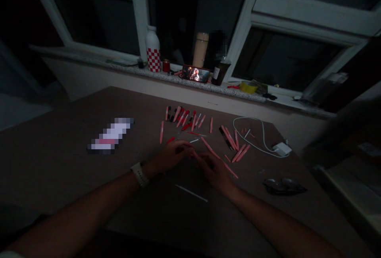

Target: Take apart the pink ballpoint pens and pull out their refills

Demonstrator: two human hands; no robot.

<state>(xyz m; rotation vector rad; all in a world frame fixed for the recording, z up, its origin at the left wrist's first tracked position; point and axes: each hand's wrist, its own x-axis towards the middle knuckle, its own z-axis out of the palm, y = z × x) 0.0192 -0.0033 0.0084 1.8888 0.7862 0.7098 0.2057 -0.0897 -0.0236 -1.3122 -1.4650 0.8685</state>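
My left hand (172, 156), with a pale watch (139, 175) at its wrist, meets my right hand (216, 170) above the middle of the table. Both are closed, fingertips together, around a small pink pen part (195, 154), mostly hidden by the fingers. A long pink stick (230, 169) passes behind my right hand. Beyond the hands lie red-handled scissors (170, 139), a short white tube (194, 141) and a thin red rod (195, 133). A thin white refill-like rod (191, 193) rests nearer to me.
Pink pen barrels (179, 116) with dark and red pieces lie at the back, more pink barrels (229, 137) to the right. A white cable with charger (282, 149), glasses (284, 185) and a blurred-out item (111, 135) are on the table. A lit phone (195, 74) stands on the sill.
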